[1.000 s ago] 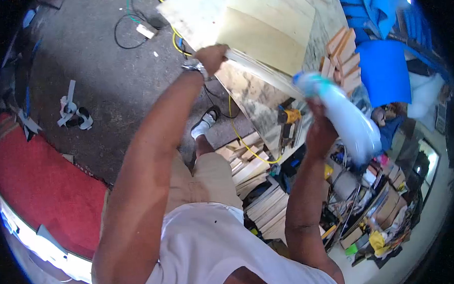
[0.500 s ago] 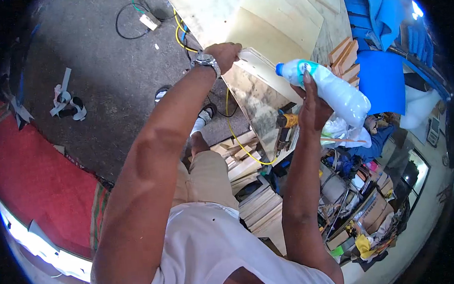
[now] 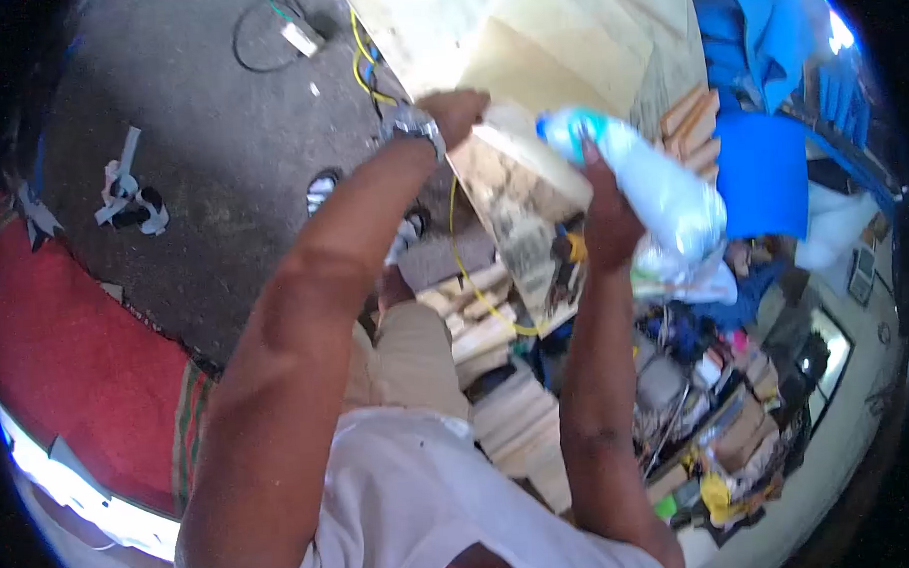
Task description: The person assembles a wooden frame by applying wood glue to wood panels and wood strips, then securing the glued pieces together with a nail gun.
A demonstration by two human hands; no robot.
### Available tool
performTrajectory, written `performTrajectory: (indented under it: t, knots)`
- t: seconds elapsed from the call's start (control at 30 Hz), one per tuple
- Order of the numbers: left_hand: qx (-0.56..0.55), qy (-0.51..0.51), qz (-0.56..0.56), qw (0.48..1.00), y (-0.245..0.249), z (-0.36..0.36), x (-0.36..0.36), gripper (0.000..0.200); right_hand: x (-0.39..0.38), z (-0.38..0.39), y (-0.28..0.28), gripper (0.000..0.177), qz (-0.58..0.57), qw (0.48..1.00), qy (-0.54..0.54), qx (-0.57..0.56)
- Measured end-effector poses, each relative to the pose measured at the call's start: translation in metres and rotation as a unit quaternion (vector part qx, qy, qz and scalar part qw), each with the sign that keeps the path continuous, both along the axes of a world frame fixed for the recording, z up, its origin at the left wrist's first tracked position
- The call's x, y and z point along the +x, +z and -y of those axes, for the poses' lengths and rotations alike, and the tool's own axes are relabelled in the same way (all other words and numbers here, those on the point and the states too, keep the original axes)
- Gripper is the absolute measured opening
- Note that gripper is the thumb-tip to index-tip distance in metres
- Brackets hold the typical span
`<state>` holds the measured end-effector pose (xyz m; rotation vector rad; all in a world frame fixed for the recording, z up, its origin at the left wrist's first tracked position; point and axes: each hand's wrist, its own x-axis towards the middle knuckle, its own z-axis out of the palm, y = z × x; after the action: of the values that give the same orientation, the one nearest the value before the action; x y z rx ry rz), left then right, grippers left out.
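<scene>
My left hand (image 3: 461, 112), a watch on its wrist, grips the near edge of a thin pale plywood panel (image 3: 530, 151) lying on the workbench. My right hand (image 3: 607, 214) holds a white plastic bottle (image 3: 651, 182) with a blue cap and a blue-green label. The bottle is tilted, its cap end pointing left toward the panel and close to its edge. The frame is motion-blurred, so I cannot tell whether the cap touches the wood.
Large plywood sheets (image 3: 526, 31) cover the bench top. A yellow cord (image 3: 474, 273) runs down past stacked wood offcuts (image 3: 496, 333). Blue plastic sheets (image 3: 761, 163) and wooden blocks (image 3: 694, 125) are at right. Cluttered tools and boxes (image 3: 719, 415) fill the lower right. A red mat (image 3: 67, 358) lies left.
My right hand brought the bottle from the right, up and leftward, to the panel's edge. My left hand stayed on the panel, which shifted slightly.
</scene>
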<state>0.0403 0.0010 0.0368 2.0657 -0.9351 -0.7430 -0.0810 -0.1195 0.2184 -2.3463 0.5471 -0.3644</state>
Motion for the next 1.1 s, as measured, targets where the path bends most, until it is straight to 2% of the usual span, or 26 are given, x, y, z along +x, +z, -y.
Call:
performTrajectory:
  t: [0.03,0.1,0.13,0.3,0.33,0.43,0.47,0.5,0.53,0.57,0.63,0.67,0.7,0.73,0.77,0.8,0.87,0.9,0.93,0.97,1.03,1.1]
  knots:
    - [0.005,-0.023,-0.037,0.999,0.001,0.003,0.002,0.019,0.008,0.001,-0.002,0.018,-0.016,1.000,0.005,-0.024]
    - [0.002,-0.012,0.003,1.000,0.002,0.002,0.001,0.019,0.024,0.001,-0.003,0.020,-0.047,0.996,0.017,-0.072]
    - [0.007,-0.013,0.010,1.000,0.003,0.002,-0.001,0.019,0.027,0.001,-0.008,0.018,-0.022,0.996,0.024,-0.088]
    - [0.022,-0.011,0.024,0.999,0.004,0.000,-0.002,0.019,0.038,-0.008,-0.011,0.020,-0.019,0.994,0.033,-0.107]
    - [0.022,-0.012,0.020,0.999,0.003,0.001,-0.002,0.018,0.040,-0.012,-0.004,0.024,-0.066,0.990,0.025,-0.120]
    - [0.012,-0.001,0.020,1.000,0.000,0.001,-0.004,0.018,0.034,-0.001,-0.027,0.029,-0.062,0.992,-0.003,-0.111]
    - [0.018,-0.007,0.016,1.000,0.001,0.001,-0.003,0.018,0.023,0.009,-0.034,0.034,0.001,0.999,-0.013,0.033]
    - [0.022,-0.012,0.011,1.000,0.003,0.001,-0.002,0.019,0.012,0.018,-0.041,0.038,0.071,0.982,-0.026,0.173]
    - [0.026,-0.017,0.007,1.000,0.006,0.001,-0.001,0.019,-0.007,0.037,-0.047,0.039,0.028,0.998,-0.014,0.062]
    - [0.016,-0.010,0.013,1.000,0.007,0.002,-0.002,0.019,-0.022,0.050,-0.048,0.038,0.036,0.997,-0.030,0.066]
    - [0.003,0.003,0.033,0.999,0.005,-0.003,-0.004,0.020,-0.044,0.063,-0.049,0.036,0.078,0.980,-0.067,0.171]
    - [-0.012,0.000,0.040,0.999,-0.001,-0.003,-0.005,0.021,-0.046,0.061,-0.046,0.035,0.085,0.980,-0.063,0.167]
    - [-0.022,0.000,0.030,0.999,0.000,-0.002,-0.004,0.023,-0.041,0.046,-0.032,0.036,0.063,0.996,-0.029,0.065]
    - [-0.002,-0.012,0.025,1.000,0.001,0.000,-0.004,0.023,-0.033,0.040,-0.029,0.033,0.017,0.992,0.024,-0.121]
    - [0.020,-0.022,0.022,0.999,0.004,0.001,-0.002,0.024,-0.019,0.032,-0.031,0.031,-0.029,0.951,0.078,-0.299]
    - [0.017,-0.018,0.047,0.999,-0.001,0.002,-0.003,0.024,0.005,0.011,-0.029,0.027,0.011,0.977,0.010,-0.213]
    - [0.030,-0.020,0.036,0.999,0.007,0.002,-0.002,0.025,0.006,0.013,-0.055,0.032,0.088,0.995,-0.017,0.033]
    - [0.037,-0.022,0.027,0.999,0.008,0.000,-0.003,0.025,-0.001,0.015,-0.042,0.036,-0.064,0.975,-0.006,-0.213]
    - [0.015,-0.009,0.041,0.999,0.001,0.000,-0.006,0.025,-0.019,0.033,-0.046,0.035,-0.005,0.997,0.002,-0.079]
    - [0.021,-0.012,0.039,0.999,0.001,-0.002,-0.005,0.025,-0.045,0.056,-0.046,0.034,-0.103,0.969,0.028,-0.223]
    - [0.026,-0.022,0.036,0.999,0.006,-0.002,-0.004,0.024,-0.097,0.102,-0.047,0.038,-0.246,0.811,0.090,-0.523]
    - [0.019,-0.023,0.046,0.998,0.006,0.000,-0.004,0.023,-0.082,0.066,-0.031,0.031,-0.150,0.878,0.048,-0.453]
